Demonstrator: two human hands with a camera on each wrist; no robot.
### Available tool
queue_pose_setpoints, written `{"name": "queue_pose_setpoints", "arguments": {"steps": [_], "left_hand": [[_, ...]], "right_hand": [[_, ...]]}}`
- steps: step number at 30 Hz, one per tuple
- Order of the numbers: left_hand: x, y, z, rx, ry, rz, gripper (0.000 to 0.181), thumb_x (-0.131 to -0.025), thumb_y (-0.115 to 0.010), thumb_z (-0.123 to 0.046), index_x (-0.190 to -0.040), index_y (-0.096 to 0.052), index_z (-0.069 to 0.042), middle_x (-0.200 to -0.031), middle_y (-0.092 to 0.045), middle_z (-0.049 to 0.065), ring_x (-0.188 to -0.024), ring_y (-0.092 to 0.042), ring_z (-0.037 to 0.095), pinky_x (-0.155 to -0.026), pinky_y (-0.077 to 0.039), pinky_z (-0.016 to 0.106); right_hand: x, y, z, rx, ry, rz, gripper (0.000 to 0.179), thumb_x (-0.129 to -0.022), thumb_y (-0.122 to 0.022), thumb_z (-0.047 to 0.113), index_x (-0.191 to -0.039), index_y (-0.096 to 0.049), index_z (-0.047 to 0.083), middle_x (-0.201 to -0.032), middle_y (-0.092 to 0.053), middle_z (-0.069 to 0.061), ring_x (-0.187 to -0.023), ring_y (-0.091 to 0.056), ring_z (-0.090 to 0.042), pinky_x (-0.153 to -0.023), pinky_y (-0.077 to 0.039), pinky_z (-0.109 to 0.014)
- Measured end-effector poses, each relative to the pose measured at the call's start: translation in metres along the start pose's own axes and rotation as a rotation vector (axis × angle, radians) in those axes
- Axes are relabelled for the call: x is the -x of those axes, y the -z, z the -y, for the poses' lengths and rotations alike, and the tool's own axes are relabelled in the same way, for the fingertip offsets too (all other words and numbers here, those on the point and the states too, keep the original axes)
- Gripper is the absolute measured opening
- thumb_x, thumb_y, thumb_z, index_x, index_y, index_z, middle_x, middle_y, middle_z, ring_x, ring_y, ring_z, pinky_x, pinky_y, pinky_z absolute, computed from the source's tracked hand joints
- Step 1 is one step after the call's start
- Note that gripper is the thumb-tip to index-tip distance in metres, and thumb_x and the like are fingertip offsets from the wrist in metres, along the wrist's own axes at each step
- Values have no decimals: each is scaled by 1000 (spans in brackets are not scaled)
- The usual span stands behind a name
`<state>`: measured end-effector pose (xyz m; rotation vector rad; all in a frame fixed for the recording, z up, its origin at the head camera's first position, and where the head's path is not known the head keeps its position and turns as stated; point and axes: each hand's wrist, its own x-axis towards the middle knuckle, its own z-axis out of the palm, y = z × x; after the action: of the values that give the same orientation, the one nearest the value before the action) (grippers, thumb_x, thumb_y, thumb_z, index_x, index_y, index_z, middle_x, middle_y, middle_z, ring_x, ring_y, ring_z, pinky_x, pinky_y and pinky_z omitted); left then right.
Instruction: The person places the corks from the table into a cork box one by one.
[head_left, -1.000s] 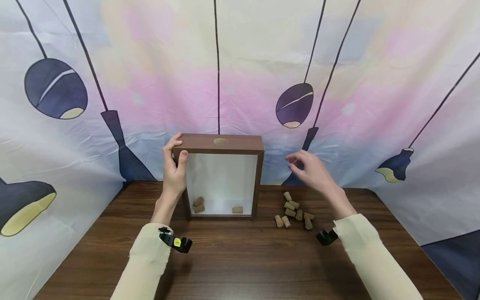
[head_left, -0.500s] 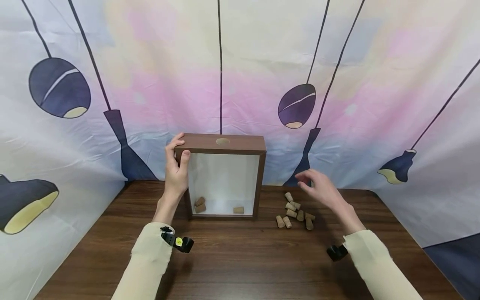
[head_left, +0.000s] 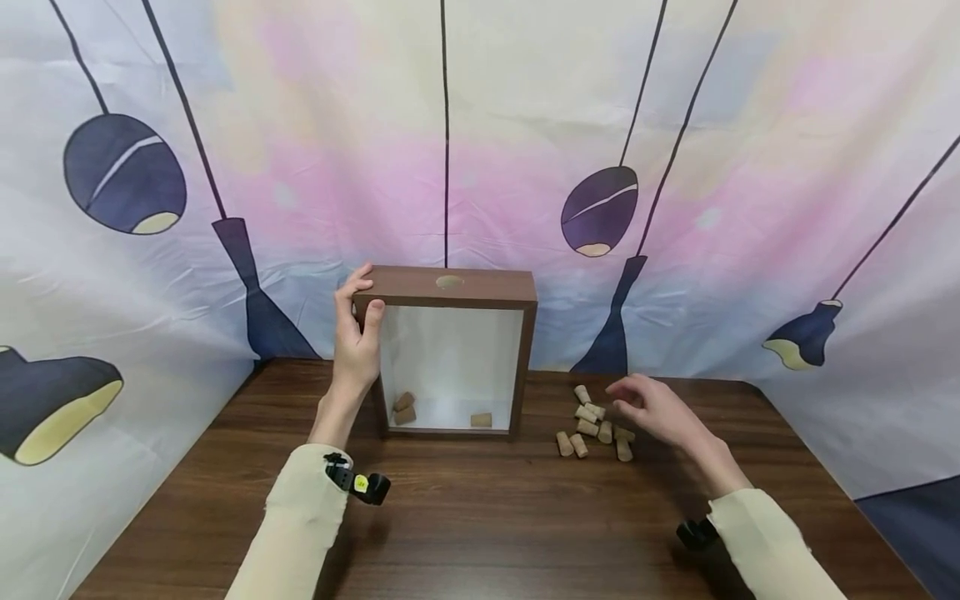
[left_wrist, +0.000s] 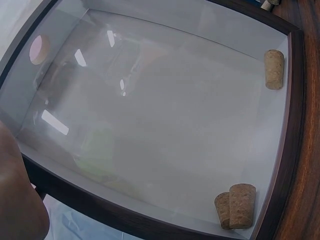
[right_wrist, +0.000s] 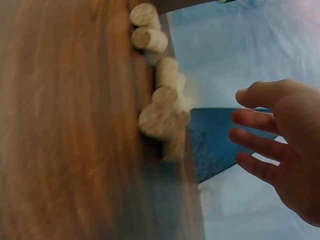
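A brown wooden shadow box [head_left: 491, 287] with a clear front stands upright on the table, a round hole in its top. Inside lie three corks, one cork [head_left: 481, 420] toward the right and two in the left corner, also seen in the left wrist view as a cork pair [left_wrist: 242, 206]. My left hand [head_left: 356, 354] grips the box's upper left corner, thumb on the front and fingers over the side. My right hand [head_left: 660, 408] is just right of a pile of loose corks [head_left: 587, 427], fingers loosely bent with nothing between them.
The dark wood table [head_left: 480, 508] extends in front of the box. Behind it hangs a pastel cloth backdrop [head_left: 510, 200] printed with dark lamps, close to the table's back edge.
My right hand has come down and slightly right, from above the table's back edge to beside the cork pile. The left hand keeps its grip on the box.
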<state>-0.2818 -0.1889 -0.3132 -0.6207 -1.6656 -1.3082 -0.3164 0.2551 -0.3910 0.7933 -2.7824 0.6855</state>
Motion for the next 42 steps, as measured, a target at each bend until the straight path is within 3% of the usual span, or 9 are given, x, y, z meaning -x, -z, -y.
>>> {"name": "queue_pose_setpoints", "arguments": {"steps": [14,20,35,42], "left_hand": [[0,-2,-1,3,-2,1,34,-106,-46,-14,-125,-39,12,-150,-36,30,-143,-32,40,-107,-29,23],[0,-1,0,6,-1,-2,32,-106,-46,-13,-125,-38,12,-150,-36,30,-143,-32,40,-109,-28,23],[0,-1,0,5,-2,-1,33,-106,-46,-14,-125,-38,12,-150,-36,30,-144,-31,37,-109,-27,24],[0,-1,1,7,-7,-3,34,-106,-46,-14,-125,-39,12,-150,-36,30,-144,-31,39,-109,-27,24]], "right_hand": [[23,-11,-27,-69,-19,126,22,-96,-64,11,-118,-66,6,-101,-66,-1,-86,-62,-8,-73,-51,-28],[26,-13,-31,-75,-19,152,22,-96,-65,15,-117,-67,9,-106,-68,-1,-91,-63,-10,-78,-51,-32],[28,-15,-32,-29,-23,132,19,-97,-64,12,-115,-69,11,-105,-69,1,-94,-65,-14,-81,-52,-37],[24,-7,-28,-36,-5,90,21,-95,-64,7,-116,-68,10,-104,-67,0,-90,-62,-11,-76,-51,-31]]}}
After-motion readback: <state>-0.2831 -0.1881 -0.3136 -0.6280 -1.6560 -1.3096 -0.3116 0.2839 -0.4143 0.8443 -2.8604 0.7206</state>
